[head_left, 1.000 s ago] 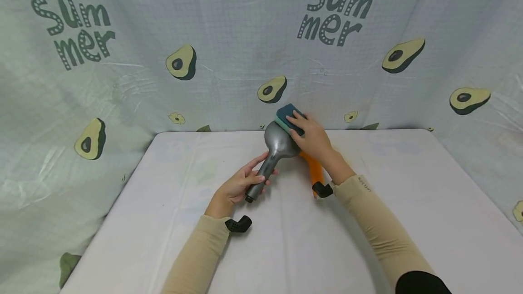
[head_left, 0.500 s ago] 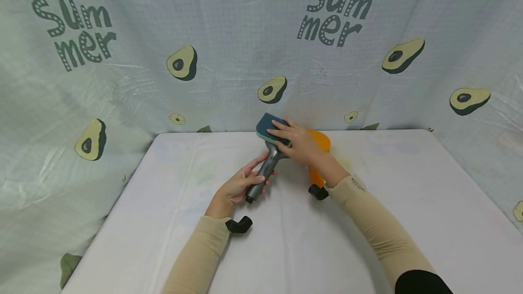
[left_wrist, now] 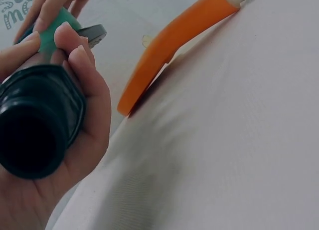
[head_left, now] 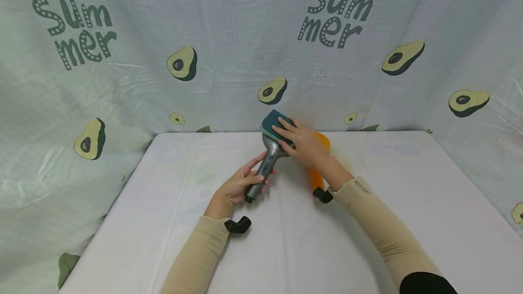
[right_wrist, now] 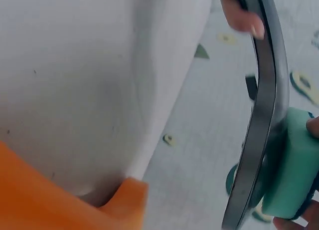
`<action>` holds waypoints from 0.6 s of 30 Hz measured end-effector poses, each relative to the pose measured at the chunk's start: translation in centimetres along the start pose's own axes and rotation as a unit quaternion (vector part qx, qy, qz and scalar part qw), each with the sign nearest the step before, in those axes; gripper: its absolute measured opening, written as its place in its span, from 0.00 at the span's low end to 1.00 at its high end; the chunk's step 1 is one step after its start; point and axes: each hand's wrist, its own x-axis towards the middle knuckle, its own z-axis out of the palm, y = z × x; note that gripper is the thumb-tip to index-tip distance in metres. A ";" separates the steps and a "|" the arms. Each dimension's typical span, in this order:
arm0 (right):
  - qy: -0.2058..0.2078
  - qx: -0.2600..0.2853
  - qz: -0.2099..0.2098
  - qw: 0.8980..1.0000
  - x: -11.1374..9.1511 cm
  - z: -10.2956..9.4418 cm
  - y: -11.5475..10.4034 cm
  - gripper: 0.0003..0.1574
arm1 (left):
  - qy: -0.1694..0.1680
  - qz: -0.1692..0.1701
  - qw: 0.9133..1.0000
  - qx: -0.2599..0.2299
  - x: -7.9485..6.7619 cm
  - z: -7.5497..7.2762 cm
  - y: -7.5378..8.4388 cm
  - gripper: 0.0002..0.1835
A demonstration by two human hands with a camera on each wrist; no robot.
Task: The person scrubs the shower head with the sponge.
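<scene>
Grips the handle of a dark grey shower head [head_left: 268, 166] in the left hand [head_left: 238, 185], with the thumb over the upper side and fingertips showing past the far edge. Holds this shower head on a slant near the middle of the worktop [head_left: 310, 248], with the handle end toward the person and the broad head toward the backdrop [head_left: 229, 26].

Grasps a two-layered sponge [head_left: 273, 122] in the right hand [head_left: 305, 146], with fingers spread across the dark blue top. Presses the sponge onto the broad head, covering most of it in the head view. In the right wrist view, shows the paler green layer against the grey surface, with fingertips at opposite edges of the sponge.

To the right of the grey shower head, on the worktop: an orange shower head [left_wrist: 167, 45], partly hidden behind the right hand and wrist in the head view, with a pale handle end visible in the left wrist view.

Wears beige sleeves [head_left: 196, 255], with small lettering near the right cuff and a black curved device [head_left: 238, 225] at each wrist. Behind the worktop's far edge, pale fabric printed with avocados, small flowers and the word "summer".
</scene>
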 end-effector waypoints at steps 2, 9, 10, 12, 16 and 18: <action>0.002 -0.023 -0.053 0.998 0.0 0.2 -0.5 0.30 | 0.001 0.000 1.000 0.002 0.0 0.0 0.0 0.42; -0.014 0.017 -0.049 0.999 0.0 0.2 -0.4 0.30 | 0.007 0.002 1.000 0.009 -0.1 -0.2 0.0 0.41; -0.020 0.031 -0.023 0.999 0.0 0.0 -0.1 0.30 | 0.008 0.001 1.000 0.009 -0.1 -0.2 0.0 0.41; -0.028 0.047 0.032 0.998 -0.1 -0.5 0.5 0.31 | 0.010 0.000 1.000 0.009 -0.1 -0.1 0.0 0.41; -0.033 0.060 0.126 0.990 -0.4 -1.4 1.6 0.32 | 0.013 0.003 1.000 0.008 -0.1 -0.1 0.0 0.41; -0.029 0.060 0.139 0.988 -0.5 -1.5 1.8 0.33 | 0.016 0.007 1.000 0.007 -0.1 -0.1 -0.1 0.41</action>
